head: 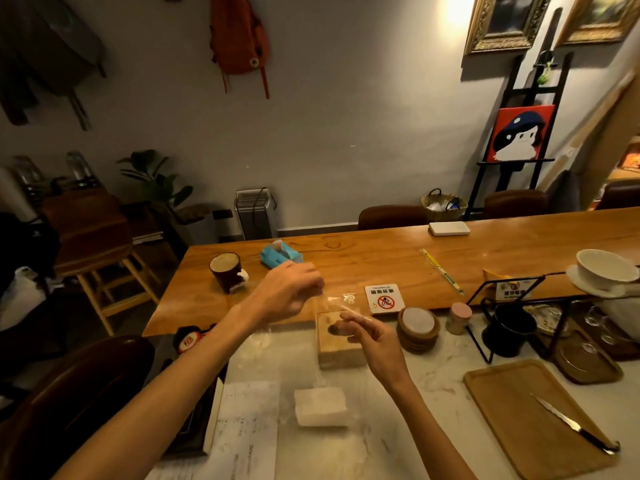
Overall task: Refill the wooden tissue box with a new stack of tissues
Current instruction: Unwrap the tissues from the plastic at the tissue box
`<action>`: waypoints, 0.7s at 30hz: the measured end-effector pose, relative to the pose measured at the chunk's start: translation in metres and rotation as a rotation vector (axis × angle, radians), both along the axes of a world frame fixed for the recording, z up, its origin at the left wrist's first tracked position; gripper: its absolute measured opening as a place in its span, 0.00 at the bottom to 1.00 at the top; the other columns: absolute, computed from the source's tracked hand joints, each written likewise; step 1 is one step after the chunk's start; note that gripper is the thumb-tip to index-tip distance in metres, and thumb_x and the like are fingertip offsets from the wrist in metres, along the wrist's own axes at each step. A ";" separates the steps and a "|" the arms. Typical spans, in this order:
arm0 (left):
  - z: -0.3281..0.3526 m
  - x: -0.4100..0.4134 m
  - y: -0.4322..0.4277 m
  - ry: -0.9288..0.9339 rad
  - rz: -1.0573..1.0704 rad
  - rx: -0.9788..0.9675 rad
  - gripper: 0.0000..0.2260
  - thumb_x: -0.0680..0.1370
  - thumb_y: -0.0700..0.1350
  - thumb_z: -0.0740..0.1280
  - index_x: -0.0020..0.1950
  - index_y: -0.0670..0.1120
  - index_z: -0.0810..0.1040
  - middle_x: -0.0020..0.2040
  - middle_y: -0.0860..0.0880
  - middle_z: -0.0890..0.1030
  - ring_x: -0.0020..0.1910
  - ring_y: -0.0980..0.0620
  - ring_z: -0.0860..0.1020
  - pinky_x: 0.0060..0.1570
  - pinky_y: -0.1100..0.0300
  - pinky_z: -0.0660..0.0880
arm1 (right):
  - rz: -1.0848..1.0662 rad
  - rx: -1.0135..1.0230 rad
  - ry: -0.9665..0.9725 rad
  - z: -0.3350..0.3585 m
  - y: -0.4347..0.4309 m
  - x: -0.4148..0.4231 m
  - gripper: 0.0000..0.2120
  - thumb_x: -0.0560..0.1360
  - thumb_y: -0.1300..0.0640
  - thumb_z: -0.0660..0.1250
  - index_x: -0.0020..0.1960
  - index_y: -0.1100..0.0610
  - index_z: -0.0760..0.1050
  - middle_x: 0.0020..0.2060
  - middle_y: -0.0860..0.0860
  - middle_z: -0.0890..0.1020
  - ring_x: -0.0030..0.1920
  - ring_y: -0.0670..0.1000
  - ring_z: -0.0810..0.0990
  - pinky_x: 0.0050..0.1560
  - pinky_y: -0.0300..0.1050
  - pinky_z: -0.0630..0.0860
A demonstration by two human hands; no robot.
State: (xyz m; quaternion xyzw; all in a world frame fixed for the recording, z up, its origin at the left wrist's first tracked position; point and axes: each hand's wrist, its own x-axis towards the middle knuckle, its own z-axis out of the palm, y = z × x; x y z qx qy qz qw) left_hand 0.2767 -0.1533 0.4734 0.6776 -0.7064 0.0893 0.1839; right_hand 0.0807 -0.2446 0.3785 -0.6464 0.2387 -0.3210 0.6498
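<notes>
The wooden tissue box (334, 351), a small block with an oval slot on top, stands on the white marble counter. A white stack of tissues (320, 406) lies on the counter just in front of it. Above the box a clear plastic wrapper (341, 301) with a small printed logo is stretched between my hands. My left hand (289, 292) pinches its upper left edge. My right hand (372, 336) holds its lower right side, fingers over the box's top.
A stack of round wooden coasters (418, 329) and a pink-lidded jar (459, 318) stand right of the box. A wooden tray (519, 410) with a knife (575, 426) lies at right. On the wooden bar sit a coffee cup (225, 271), a blue tissue pack (278, 255) and a no-smoking sign (384, 298).
</notes>
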 end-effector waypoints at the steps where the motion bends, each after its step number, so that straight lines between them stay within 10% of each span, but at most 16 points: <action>1: 0.006 -0.001 0.001 0.126 0.059 -0.033 0.03 0.77 0.45 0.68 0.49 0.51 0.77 0.50 0.53 0.79 0.49 0.56 0.76 0.50 0.53 0.77 | 0.002 -0.007 0.003 0.001 0.002 0.000 0.09 0.78 0.63 0.67 0.53 0.53 0.83 0.45 0.49 0.88 0.48 0.49 0.86 0.46 0.41 0.82; 5: 0.019 -0.024 -0.006 0.044 -0.052 0.102 0.14 0.77 0.60 0.64 0.59 0.57 0.73 0.59 0.55 0.75 0.58 0.58 0.71 0.58 0.61 0.68 | 0.017 -0.008 0.013 0.005 0.006 -0.004 0.09 0.79 0.61 0.66 0.55 0.54 0.83 0.45 0.51 0.88 0.47 0.50 0.86 0.45 0.40 0.81; 9: 0.026 -0.051 -0.027 -0.188 -0.157 0.102 0.14 0.76 0.50 0.70 0.59 0.55 0.72 0.57 0.52 0.79 0.55 0.55 0.76 0.52 0.63 0.71 | 0.070 0.011 0.041 0.007 0.012 -0.004 0.09 0.79 0.61 0.65 0.55 0.57 0.83 0.46 0.52 0.88 0.47 0.52 0.86 0.47 0.41 0.80; 14: 0.063 -0.023 -0.016 0.639 0.073 0.004 0.12 0.79 0.56 0.62 0.61 0.53 0.72 0.48 0.57 0.78 0.46 0.60 0.79 0.45 0.62 0.78 | 0.147 0.003 0.047 0.009 0.013 -0.019 0.10 0.79 0.61 0.66 0.57 0.57 0.83 0.48 0.53 0.87 0.50 0.53 0.86 0.52 0.44 0.82; 17: 0.059 -0.015 0.012 0.348 0.097 0.311 0.26 0.68 0.75 0.59 0.60 0.63 0.72 0.50 0.63 0.77 0.50 0.66 0.76 0.45 0.67 0.72 | 0.146 0.066 0.015 0.015 0.009 -0.033 0.09 0.78 0.62 0.66 0.56 0.55 0.83 0.48 0.55 0.87 0.50 0.55 0.86 0.50 0.42 0.81; 21: 0.040 -0.015 0.031 0.034 0.080 0.323 0.16 0.75 0.65 0.61 0.53 0.58 0.79 0.46 0.61 0.78 0.43 0.64 0.75 0.41 0.66 0.72 | 0.142 0.069 0.001 0.032 0.004 -0.047 0.11 0.78 0.60 0.66 0.59 0.51 0.80 0.52 0.51 0.86 0.55 0.51 0.85 0.53 0.43 0.81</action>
